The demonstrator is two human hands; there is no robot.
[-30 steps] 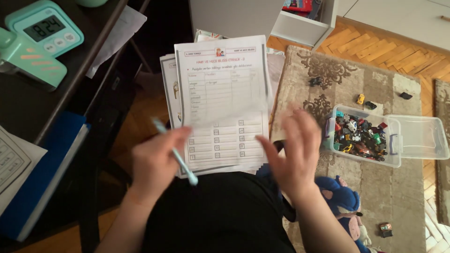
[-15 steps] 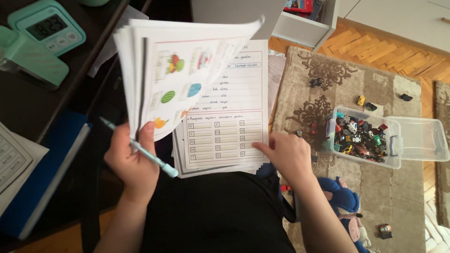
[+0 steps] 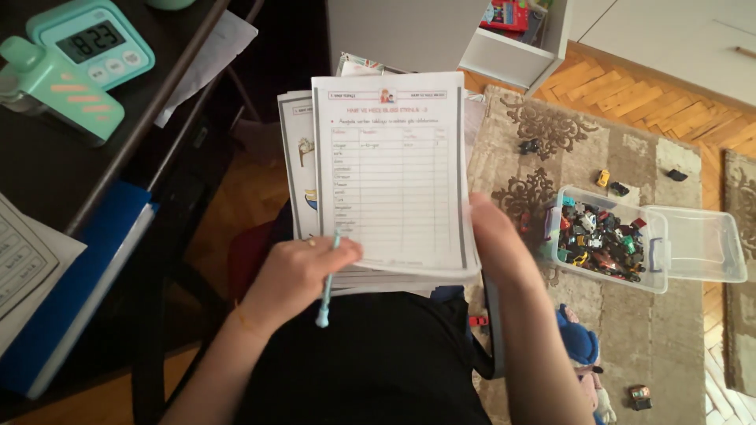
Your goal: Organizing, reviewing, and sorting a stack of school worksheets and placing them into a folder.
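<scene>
A stack of printed worksheets [image 3: 387,169] rests over my lap, the top sheet showing a ruled table. My left hand [image 3: 295,275] grips the stack's lower left corner and also holds a light blue pen [image 3: 327,279] that points down toward me. My right hand [image 3: 496,244] holds the stack's lower right edge, fingers tucked under the sheets. Sheets with coloured pictures stick out at the left of the stack.
A dark desk [image 3: 47,169] at left carries a mint digital timer [image 3: 93,41], a mint bottle [image 3: 59,90] and a blue folder [image 3: 79,291]. On the patterned rug [image 3: 661,346] sits a clear bin of toy cars [image 3: 602,240], its lid [image 3: 697,244] beside it. A blue plush toy [image 3: 579,346] lies near my right arm.
The lifted sheets have come back down flat onto the stack. My left hand moved from holding raised pages to the lower left corner; my right hand slid under the right edge.
</scene>
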